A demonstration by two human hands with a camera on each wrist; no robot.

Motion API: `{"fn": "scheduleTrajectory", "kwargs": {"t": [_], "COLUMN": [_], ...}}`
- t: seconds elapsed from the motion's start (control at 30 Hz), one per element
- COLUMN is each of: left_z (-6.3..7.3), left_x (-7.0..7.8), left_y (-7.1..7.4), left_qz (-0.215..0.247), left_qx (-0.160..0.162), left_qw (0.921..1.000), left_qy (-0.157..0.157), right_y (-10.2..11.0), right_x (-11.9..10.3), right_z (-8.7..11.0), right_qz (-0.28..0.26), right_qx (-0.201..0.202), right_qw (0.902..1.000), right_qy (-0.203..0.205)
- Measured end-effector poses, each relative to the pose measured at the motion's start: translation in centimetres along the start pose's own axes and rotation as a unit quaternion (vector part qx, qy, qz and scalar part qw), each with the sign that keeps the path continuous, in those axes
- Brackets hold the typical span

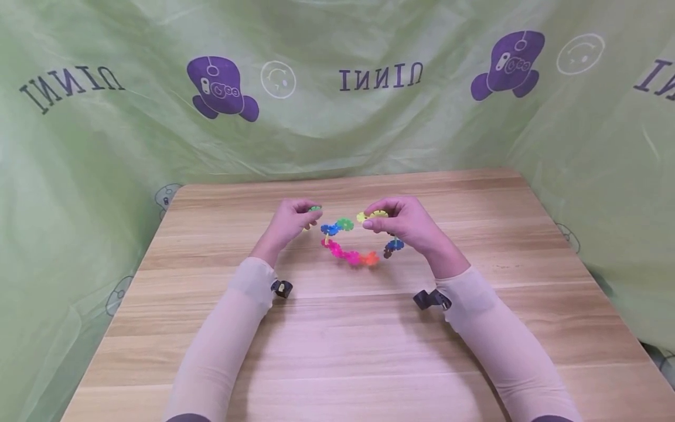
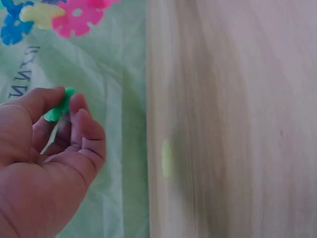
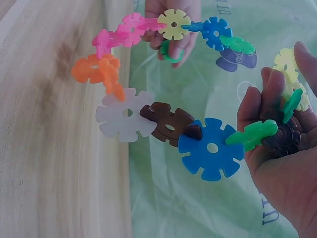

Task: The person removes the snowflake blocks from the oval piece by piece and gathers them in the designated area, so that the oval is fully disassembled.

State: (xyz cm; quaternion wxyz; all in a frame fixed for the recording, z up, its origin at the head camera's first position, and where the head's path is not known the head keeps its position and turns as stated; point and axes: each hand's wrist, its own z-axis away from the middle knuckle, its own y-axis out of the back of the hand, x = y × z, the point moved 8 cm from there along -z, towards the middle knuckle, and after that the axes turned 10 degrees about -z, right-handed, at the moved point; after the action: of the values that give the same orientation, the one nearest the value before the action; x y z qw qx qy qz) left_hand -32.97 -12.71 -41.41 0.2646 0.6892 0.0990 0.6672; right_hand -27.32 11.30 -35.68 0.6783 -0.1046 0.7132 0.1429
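Observation:
A chain of notched plastic snowflake discs [image 3: 211,148] hangs in an open loop from my right hand [image 1: 403,221], whose thumb and fingers pinch it near its yellow end [image 3: 286,64]. Blue, brown, clear white, orange and pink pieces follow round the loop. A green disc [image 1: 345,224] forms the opposite end, apart from the yellow one. My left hand [image 1: 290,221] pinches a separate green disc [image 2: 60,105] between thumb and fingertips, left of the chain. A thin pale piece [image 2: 51,139] shows edge-on beneath it, partly hidden by the fingers.
The wood-grain table [image 1: 337,351] extends under both forearms. A small yellow-green spot [image 2: 166,157] shows near its edge in the left wrist view. A green printed curtain [image 1: 337,129] encloses the back and sides. Dark wrist cameras [image 1: 282,288] sit at both cuffs.

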Motion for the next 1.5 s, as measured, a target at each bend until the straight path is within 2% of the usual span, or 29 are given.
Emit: {"fn": "scheduleTrajectory", "kwargs": {"t": [0.17,0.37,0.67,0.87,1.2,1.5], "left_z": [-0.9,-1.4,-2.1,-2.4,-2.4,-2.5], "left_x": [-1.5,-2.6,-3.8,-4.5,-5.3,-5.5], "left_y": [-0.2,-0.3,-0.2,0.0,0.5,0.9], "left_qz": [-0.010,-0.022,-0.115,-0.146,-0.147,-0.162], "left_qx": [-0.007,-0.009,-0.015,-0.028,-0.022,-0.012], "left_qw": [0.9994,0.9981,0.9920,0.9868,0.9834,0.9810], "left_qy": [0.031,0.058,0.050,0.066,0.103,0.106], "right_y": [0.0,-0.1,-0.6,-0.9,-1.1,-0.9], "right_x": [-0.1,-0.1,0.3,0.2,0.6,0.6], "right_z": [0.0,0.0,0.2,0.1,0.0,0.0], "right_qz": [0.000,-0.002,-0.001,0.000,0.008,0.006], "right_qx": [-0.002,-0.010,-0.013,-0.018,-0.017,-0.012], "right_qw": [1.0000,0.9998,0.9999,0.9998,0.9998,0.9999], "right_qy": [0.006,0.016,-0.001,0.007,0.004,-0.005]}}
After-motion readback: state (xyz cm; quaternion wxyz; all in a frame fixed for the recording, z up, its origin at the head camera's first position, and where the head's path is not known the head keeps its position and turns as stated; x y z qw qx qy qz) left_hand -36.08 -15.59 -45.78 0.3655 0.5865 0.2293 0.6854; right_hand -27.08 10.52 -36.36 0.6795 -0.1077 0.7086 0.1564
